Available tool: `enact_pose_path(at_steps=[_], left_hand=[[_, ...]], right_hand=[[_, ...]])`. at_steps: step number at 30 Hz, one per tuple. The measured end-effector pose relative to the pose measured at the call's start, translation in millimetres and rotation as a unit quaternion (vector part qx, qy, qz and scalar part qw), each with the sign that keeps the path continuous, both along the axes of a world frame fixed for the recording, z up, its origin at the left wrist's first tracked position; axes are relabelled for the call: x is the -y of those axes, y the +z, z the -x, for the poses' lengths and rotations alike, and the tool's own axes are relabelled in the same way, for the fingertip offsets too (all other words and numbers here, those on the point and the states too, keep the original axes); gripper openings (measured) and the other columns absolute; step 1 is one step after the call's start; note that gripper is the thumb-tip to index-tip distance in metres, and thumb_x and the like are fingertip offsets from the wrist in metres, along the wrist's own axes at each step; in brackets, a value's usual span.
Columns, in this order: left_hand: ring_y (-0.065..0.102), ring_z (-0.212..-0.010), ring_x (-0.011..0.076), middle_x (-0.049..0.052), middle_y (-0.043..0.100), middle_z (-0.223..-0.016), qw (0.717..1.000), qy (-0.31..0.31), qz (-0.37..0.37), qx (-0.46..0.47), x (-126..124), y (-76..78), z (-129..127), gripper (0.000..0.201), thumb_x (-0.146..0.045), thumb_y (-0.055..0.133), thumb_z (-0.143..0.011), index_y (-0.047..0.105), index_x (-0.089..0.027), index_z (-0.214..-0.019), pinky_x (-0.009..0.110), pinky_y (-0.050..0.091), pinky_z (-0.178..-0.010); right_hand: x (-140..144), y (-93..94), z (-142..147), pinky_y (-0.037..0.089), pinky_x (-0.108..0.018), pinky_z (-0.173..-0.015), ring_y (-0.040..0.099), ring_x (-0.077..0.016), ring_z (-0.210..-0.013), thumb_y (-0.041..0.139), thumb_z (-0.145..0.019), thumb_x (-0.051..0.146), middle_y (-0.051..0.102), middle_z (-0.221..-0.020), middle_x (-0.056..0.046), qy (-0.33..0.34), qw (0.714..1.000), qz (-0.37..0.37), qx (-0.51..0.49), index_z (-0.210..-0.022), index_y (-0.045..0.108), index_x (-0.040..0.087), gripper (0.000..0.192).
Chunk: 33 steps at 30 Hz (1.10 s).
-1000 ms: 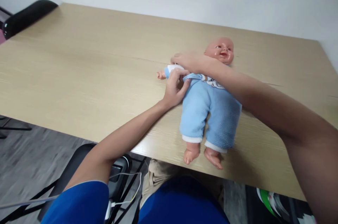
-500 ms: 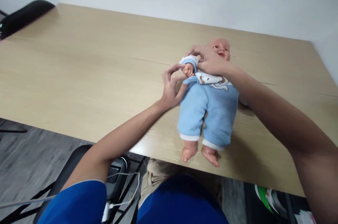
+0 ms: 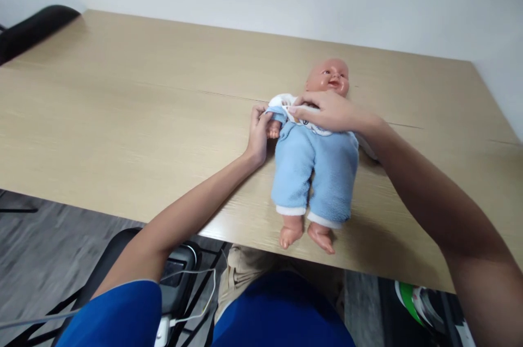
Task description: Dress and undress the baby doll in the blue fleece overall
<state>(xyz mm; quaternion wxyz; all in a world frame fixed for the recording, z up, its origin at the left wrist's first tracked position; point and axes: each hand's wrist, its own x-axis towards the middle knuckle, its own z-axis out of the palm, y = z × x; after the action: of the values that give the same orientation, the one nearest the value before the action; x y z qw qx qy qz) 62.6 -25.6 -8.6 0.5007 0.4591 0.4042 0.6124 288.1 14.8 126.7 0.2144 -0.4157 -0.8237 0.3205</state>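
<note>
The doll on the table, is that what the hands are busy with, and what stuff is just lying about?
Being worked on:
doll, lying on its back on the table
blue sleeve, pinched by the left hand
right hand, resting on the doll's chest

Just lying about:
black chair at the far corner
white cable under the table

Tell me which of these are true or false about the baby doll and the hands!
1. The doll lies on its back on the wooden table. True.
2. The doll wears red trousers. False: they are light blue.
3. The left hand is at the doll's sleeve. True.
4. The right hand rests on the doll's feet. False: it lies across the doll's chest.
5. The doll's feet are bare. True.
</note>
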Motion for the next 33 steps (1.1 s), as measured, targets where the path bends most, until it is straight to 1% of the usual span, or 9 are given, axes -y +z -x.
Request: enact_pose_path(at_steps=[3, 6, 9, 15, 17, 20, 24, 29, 33], left_hand=[[0.066, -0.102, 0.0202, 0.002, 0.062, -0.114, 0.998, 0.009, 0.006, 0.061, -0.9, -4.4, 0.3, 0.050, -0.067, 0.084, -0.106, 0.050, -0.032, -0.116, 0.035, 0.060, -0.088], [0.073, -0.112, 0.0216, 0.002, 0.070, -0.117, 0.999, -0.006, 0.008, 0.048, -11.1, -8.5, 5.9, 0.056, -0.077, 0.083, -0.108, 0.051, -0.032, -0.116, 0.039, 0.063, -0.099], [0.076, -0.117, 0.0244, 0.002, 0.074, -0.112, 0.999, -0.032, 0.036, 0.009, -29.2, -14.1, 12.8, 0.064, -0.090, 0.079, -0.106, 0.054, -0.031, -0.113, 0.044, 0.065, -0.099], [0.083, -0.111, 0.0276, 0.005, 0.081, -0.111, 0.998, -0.062, 0.022, 0.000, -53.2, -19.6, 19.6, 0.064, -0.079, 0.099, -0.092, 0.064, -0.029, -0.108, 0.046, 0.069, -0.099], [0.082, -0.108, 0.0277, 0.005, 0.081, -0.110, 0.997, -0.074, 0.013, -0.003, -58.9, -16.7, 22.4, 0.063, -0.078, 0.101, -0.090, 0.067, -0.028, -0.104, 0.047, 0.070, -0.099], [0.078, -0.100, 0.0267, 0.005, 0.078, -0.103, 0.991, -0.131, 0.025, -0.016, -73.3, -8.7, 25.2, 0.062, -0.076, 0.102, -0.090, 0.068, -0.026, -0.099, 0.048, 0.069, -0.098], [0.073, -0.089, 0.0241, 0.005, 0.074, -0.097, 0.977, -0.200, 0.026, -0.066, -102.7, 3.9, 18.0, 0.047, -0.065, 0.094, -0.095, 0.071, -0.024, -0.096, 0.044, 0.065, -0.088], [0.066, -0.086, 0.0211, 0.004, 0.070, -0.089, 0.968, -0.199, -0.035, -0.151, -123.0, 19.2, 11.0, 0.039, -0.050, 0.086, -0.098, 0.066, -0.023, -0.080, 0.036, 0.061, -0.083], [0.062, -0.082, 0.0203, 0.004, 0.066, -0.085, 0.948, -0.201, -0.084, -0.233, -122.6, 28.8, 18.1, 0.038, -0.055, 0.078, -0.096, 0.065, -0.023, -0.080, 0.033, 0.056, -0.076]], right_hand=[[10.9, -10.3, 0.0, 0.059, -0.045, -0.097, 0.073, -0.0317, -0.101, 0.097, -0.099, 0.061, 0.082, -0.101, -0.006, -0.043, 0.998, -0.039, -0.038, -0.103, 0.078, 0.029, 0.037], [12.4, -24.1, 2.0, 0.059, -0.045, -0.099, 0.071, -0.0310, -0.104, 0.097, -0.096, 0.060, 0.078, -0.102, -0.004, -0.091, 0.990, -0.043, -0.097, -0.107, 0.072, 0.029, 0.041], [10.0, -33.8, 2.6, 0.061, -0.044, -0.098, 0.071, -0.0306, -0.106, 0.095, -0.096, 0.063, 0.075, -0.099, -0.003, -0.094, 0.986, -0.016, -0.137, -0.106, 0.067, 0.031, 0.044], [5.5, -43.1, -2.2, 0.063, -0.044, -0.095, 0.072, -0.0312, -0.106, 0.097, -0.090, 0.082, 0.072, -0.098, -0.002, -0.104, 0.967, 0.066, -0.223, -0.103, 0.058, 0.034, 0.063], [3.2, -45.9, -4.3, 0.063, -0.045, -0.097, 0.072, -0.0320, -0.109, 0.098, -0.084, 0.088, 0.072, -0.100, -0.003, -0.102, 0.961, 0.077, -0.246, -0.103, 0.057, 0.034, 0.070], [0.7, -48.9, -6.4, 0.064, -0.047, -0.099, 0.073, -0.0338, -0.113, 0.099, -0.079, 0.095, 0.073, -0.103, -0.003, -0.102, 0.956, 0.087, -0.262, -0.102, 0.056, 0.035, 0.077], [2.8, -48.4, -6.4, 0.067, -0.049, -0.097, 0.075, -0.0345, -0.113, 0.097, -0.083, 0.094, 0.074, -0.103, -0.003, -0.090, 0.956, 0.096, -0.264, -0.102, 0.055, 0.035, 0.075], [6.6, -45.2, -7.0, 0.071, -0.049, -0.097, 0.079, -0.0343, -0.116, 0.093, -0.096, 0.087, 0.077, -0.107, -0.005, -0.110, 0.956, 0.094, -0.256, -0.105, 0.055, 0.035, 0.064], [4.2, -48.0, -9.9, 0.072, -0.047, -0.099, 0.080, -0.0326, -0.118, 0.100, -0.092, 0.085, 0.079, -0.108, -0.004, -0.108, 0.940, 0.120, -0.300, -0.105, 0.057, 0.035, 0.068]])
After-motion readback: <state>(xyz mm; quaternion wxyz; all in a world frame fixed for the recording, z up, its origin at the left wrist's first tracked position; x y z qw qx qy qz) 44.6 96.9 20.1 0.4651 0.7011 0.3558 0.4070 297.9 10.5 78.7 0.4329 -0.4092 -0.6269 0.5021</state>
